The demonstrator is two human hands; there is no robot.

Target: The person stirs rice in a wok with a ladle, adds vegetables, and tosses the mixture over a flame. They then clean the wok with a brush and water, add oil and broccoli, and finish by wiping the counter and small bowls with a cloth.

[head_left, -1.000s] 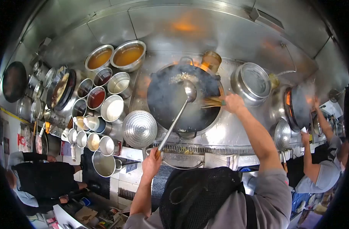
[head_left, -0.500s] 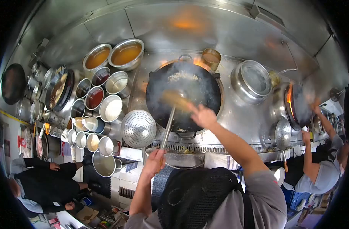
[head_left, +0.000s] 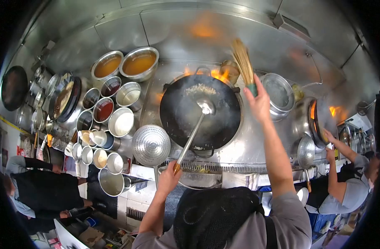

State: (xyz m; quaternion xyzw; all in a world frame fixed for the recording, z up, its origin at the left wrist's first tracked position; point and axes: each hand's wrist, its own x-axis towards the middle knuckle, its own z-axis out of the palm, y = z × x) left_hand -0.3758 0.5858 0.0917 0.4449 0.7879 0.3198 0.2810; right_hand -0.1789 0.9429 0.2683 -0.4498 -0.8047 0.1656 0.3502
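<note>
A large black wok point(head_left: 177, 99) sits over flames, with pale chopped bits point(head_left: 200, 89) near its far side and light smoke above. My left hand point(head_left: 169, 176) grips the wooden end of a long metal ladle point(head_left: 192, 139), whose bowl rests inside the wok. Up and to the right of the wok, my right hand point(head_left: 259, 97) holds a bamboo brush point(head_left: 243, 60) by its green-wrapped end, bristles pointing up. A perforated strainer point(head_left: 151, 145) lies at the wok's lower left.
Metal pots of sauces point(head_left: 102, 110) and two bowls of amber liquid point(head_left: 139, 63) stand left. A steel pot point(head_left: 277, 93) stands right of the wok. One co-worker point(head_left: 343, 186) works at another flaming wok at right; another person point(head_left: 44, 186) is at left.
My right hand has lifted the brush out of the wok and moved it up and right. The ladle's bowl now shows clearly, and the flames behind the wok look larger.
</note>
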